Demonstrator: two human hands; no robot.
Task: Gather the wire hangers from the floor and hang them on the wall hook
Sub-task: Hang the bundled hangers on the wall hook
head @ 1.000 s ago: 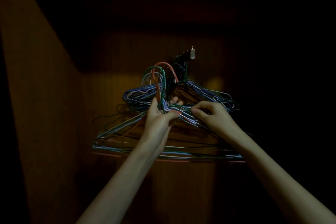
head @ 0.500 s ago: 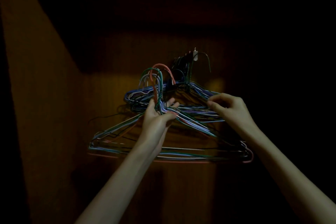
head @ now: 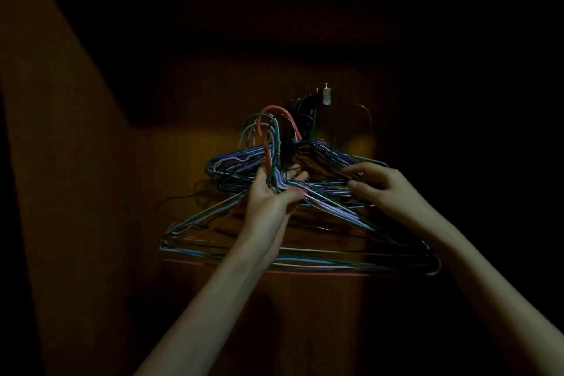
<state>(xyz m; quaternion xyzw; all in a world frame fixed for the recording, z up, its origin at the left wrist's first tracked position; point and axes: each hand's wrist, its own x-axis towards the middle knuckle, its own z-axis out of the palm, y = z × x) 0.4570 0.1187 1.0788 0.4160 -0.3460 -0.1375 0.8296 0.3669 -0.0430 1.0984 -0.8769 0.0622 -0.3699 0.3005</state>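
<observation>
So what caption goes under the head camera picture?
Two hands lift a bunch of wire hangers toward the wall hook.

A big bunch of colored wire hangers (head: 305,192) hangs between both hands, below the small wall hook (head: 326,98).

Both bare arms reach up and forward. The left hand (head: 271,198) curls its fingers and thumb around a bundle of wire; the right hand (head: 384,189) is beside it, fingers bent, thumb forward.
</observation>
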